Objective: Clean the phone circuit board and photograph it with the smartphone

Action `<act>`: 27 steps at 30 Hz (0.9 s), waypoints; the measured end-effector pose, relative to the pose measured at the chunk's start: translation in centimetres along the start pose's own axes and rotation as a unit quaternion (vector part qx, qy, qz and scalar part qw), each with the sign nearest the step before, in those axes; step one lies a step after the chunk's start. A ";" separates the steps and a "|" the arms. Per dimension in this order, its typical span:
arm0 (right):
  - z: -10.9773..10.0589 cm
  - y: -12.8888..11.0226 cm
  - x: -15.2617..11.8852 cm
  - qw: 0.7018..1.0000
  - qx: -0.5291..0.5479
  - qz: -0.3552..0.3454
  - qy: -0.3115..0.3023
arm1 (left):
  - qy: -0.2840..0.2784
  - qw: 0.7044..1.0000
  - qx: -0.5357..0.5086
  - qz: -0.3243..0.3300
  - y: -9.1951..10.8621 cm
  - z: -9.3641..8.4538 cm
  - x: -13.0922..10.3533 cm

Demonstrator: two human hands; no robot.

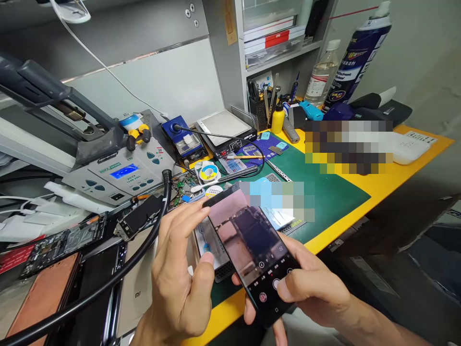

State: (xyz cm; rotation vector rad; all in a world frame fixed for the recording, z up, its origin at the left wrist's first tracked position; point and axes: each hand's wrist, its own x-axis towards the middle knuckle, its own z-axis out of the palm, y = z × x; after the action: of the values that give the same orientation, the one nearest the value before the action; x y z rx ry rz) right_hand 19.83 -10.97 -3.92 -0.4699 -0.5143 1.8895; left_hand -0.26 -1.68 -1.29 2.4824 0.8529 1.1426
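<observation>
1. Below everything we are seeing a smooth yellow bench top bearing a matte green mat; taking clock directions from the phone, pixel blocks are hiding whatever is lying at one and two o'clock.
2. At ten o'clock a boxy grey station is showing a lit blue display, its small lettering blurring.
3. Out of its right side a smooth black hose is curving down between eight and nine o'clock, where the picture is cutting it off.
4. At one o'clock a tall glossy spray can is leaning beside a clear plastic bottle with a white cap.
5. Our left hand is reaching in from nine o'clock, thumb and fingers spreading apart, fingertips meeting the phone's upper left corner; whether they are pressing, we cannot tell.
6. Our right hand, at four o'clock, is clamping the phone, thumb lying over the lower screen, the other fingers partly hiding underneath.
7. The phone, a flat, glossy dark slab, is tilting above the mat's near edge, its screen showing a dark, boxy shape we are hardly making out.
8. At eleven o'clock a round solder reel is lying flat.
</observation>
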 end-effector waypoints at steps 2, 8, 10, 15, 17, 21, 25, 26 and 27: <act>-0.1 0.0 0.0 1.000 0.000 0.000 -0.008 | 0.008 1.000 -0.010 0.000 0.1 0.0 -0.1; -0.5 0.4 -0.4 1.000 -0.001 -0.017 -0.024 | 0.021 0.999 -0.036 0.012 0.4 0.2 -0.3; -0.7 0.6 -0.5 1.000 -0.003 -0.016 -0.025 | 0.029 0.999 -0.039 0.019 0.4 0.3 -0.3; -0.9 0.8 -0.6 0.999 -0.006 -0.018 -0.042 | 0.052 0.998 -0.038 0.022 0.5 0.6 -0.2; -0.8 0.7 -0.4 0.999 -0.012 -0.017 -0.041 | 0.056 0.998 -0.030 0.021 0.8 0.6 -0.2; -0.4 0.5 -0.2 0.999 -0.021 -0.024 -0.032 | 0.045 0.997 0.049 0.024 2.4 0.4 -0.3; -0.4 0.6 -0.1 0.999 -0.021 -0.032 -0.017 | 0.003 0.986 0.137 0.097 3.4 0.5 -0.1; -0.4 0.7 -0.1 0.999 -0.022 -0.031 -0.013 | -0.004 0.982 0.150 0.116 3.4 0.6 0.0; -0.4 0.8 -0.1 0.999 -0.023 -0.029 -0.011 | -0.009 0.979 0.158 0.127 3.4 0.7 0.1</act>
State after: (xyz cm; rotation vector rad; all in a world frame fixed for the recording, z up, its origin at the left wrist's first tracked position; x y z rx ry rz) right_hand 19.52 -11.29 -4.67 -0.4604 -0.5819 1.8314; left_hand 1.63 -4.26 -0.06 2.9290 0.7806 1.1338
